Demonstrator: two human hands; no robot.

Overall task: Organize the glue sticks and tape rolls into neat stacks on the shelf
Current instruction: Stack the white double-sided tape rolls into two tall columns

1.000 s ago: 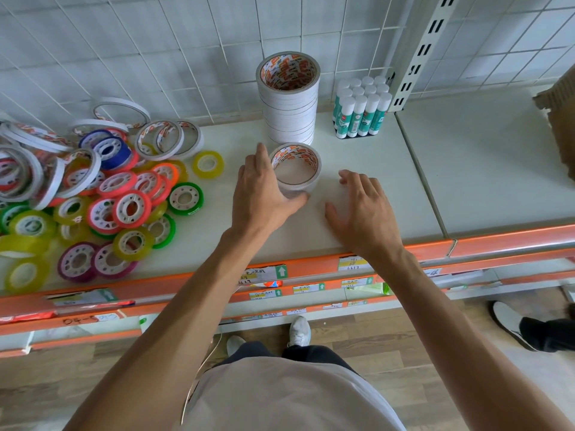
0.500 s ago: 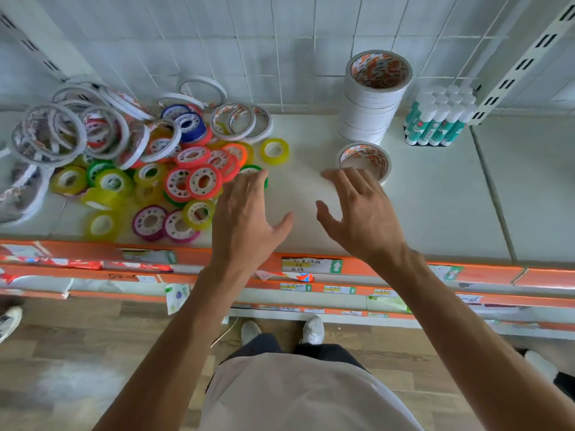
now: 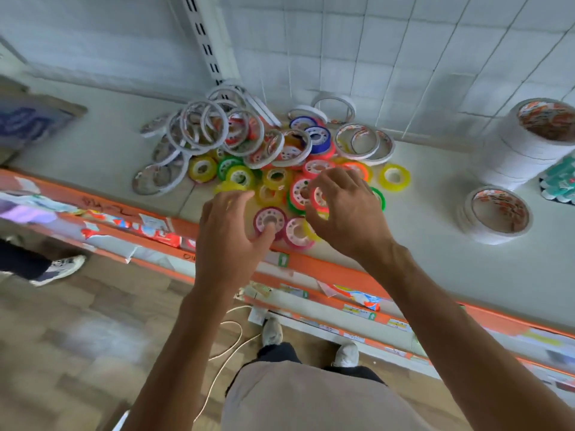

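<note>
Flat, holes upward, coloured tape rolls (image 3: 270, 219) lie beneath both hands (image 3: 231, 227).

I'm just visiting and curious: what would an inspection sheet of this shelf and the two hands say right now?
Surface: pale shelf with an orange front rail carrying price labels.
Job's things: loose pile of small coloured tape rolls; white tape rings heaped behind; tall white tape stack; short tape stack; glue sticks at the right edge.
Clutter: blurred blue item at far left.
Grips: left hand and right hand over the coloured rolls; whether either holds one is unclear.
Cables: thin pale cord on the floor.
Surroundings: white tiled wall, wooden floor, another person's shoe.
</note>
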